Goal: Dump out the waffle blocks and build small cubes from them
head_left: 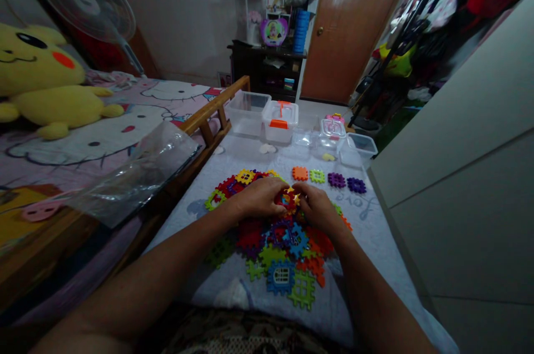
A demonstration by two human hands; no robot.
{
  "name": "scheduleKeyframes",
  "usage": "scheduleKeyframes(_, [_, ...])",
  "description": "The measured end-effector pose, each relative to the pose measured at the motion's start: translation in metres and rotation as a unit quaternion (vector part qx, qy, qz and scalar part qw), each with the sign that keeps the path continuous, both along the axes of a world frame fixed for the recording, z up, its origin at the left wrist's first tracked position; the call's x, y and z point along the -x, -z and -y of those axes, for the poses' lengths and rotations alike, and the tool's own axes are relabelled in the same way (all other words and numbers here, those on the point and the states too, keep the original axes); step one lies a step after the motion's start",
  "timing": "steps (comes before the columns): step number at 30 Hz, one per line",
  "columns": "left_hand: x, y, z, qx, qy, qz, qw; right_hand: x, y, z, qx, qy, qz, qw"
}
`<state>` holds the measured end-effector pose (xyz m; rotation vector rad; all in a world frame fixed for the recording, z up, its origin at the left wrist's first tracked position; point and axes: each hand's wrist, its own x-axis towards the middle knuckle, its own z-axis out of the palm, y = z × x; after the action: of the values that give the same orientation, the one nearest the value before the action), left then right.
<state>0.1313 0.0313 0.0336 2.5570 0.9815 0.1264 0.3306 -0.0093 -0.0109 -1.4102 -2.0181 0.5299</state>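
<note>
A heap of coloured interlocking plastic tiles (278, 248) lies on a pale cloth (375, 226) in front of me. My left hand (261, 197) and my right hand (317, 206) meet over the top of the heap, fingers curled, pinching a small red piece with yellow stars (290, 198) between them. Beyond the hands sits a row of single tiles: orange (299, 173), green (317, 176), and two purple (336, 180) (356, 185).
Clear plastic boxes (247, 112), one with an orange latch (280, 120), and small lidded tubs (361, 148) stand at the cloth's far end. A wooden bed frame (208, 114) with a yellow plush toy (45, 81) and plastic bag (142, 170) is left. A white cabinet (467, 148) is right.
</note>
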Motion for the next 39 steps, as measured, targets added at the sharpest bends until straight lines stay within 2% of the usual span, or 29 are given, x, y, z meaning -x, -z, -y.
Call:
scheduleKeyframes(6, [-0.007,-0.001,0.001,-0.040,-0.012,-0.032,0.999,0.004,-0.003,0.004,0.024,-0.015,-0.039,0.999])
scheduleKeyframes(10, [-0.007,0.000,-0.007,-0.042,-0.017,-0.027,0.999,-0.016,-0.004,-0.001,0.010,0.013,-0.091,0.996])
scheduleKeyframes(13, [-0.002,0.000,-0.028,-0.049,-0.034,0.020,0.998,-0.042,-0.002,-0.008,-0.010,0.080,-0.133,0.988])
scheduleKeyframes(17, [-0.002,0.003,-0.071,-0.069,-0.084,0.058,0.992,-0.068,0.008,-0.017,-0.015,0.143,-0.146,0.979])
scheduleKeyframes(20, [-0.011,0.011,-0.098,-0.063,-0.100,0.021,0.993,-0.074,0.016,-0.020,-0.009,0.151,-0.138,0.979])
scheduleKeyframes(24, [-0.026,0.032,-0.119,-0.050,-0.105,-0.037,0.993,-0.074,0.022,-0.021,-0.004,0.151,-0.116,0.982])
scheduleKeyframes(29, [-0.032,0.046,-0.127,-0.026,-0.110,-0.066,0.991,-0.075,0.024,-0.021,-0.005,0.155,-0.101,0.983])
scheduleKeyframes(39, [-0.031,0.040,-0.129,0.017,-0.090,-0.106,0.990,-0.075,0.026,-0.022,0.007,0.159,-0.094,0.983])
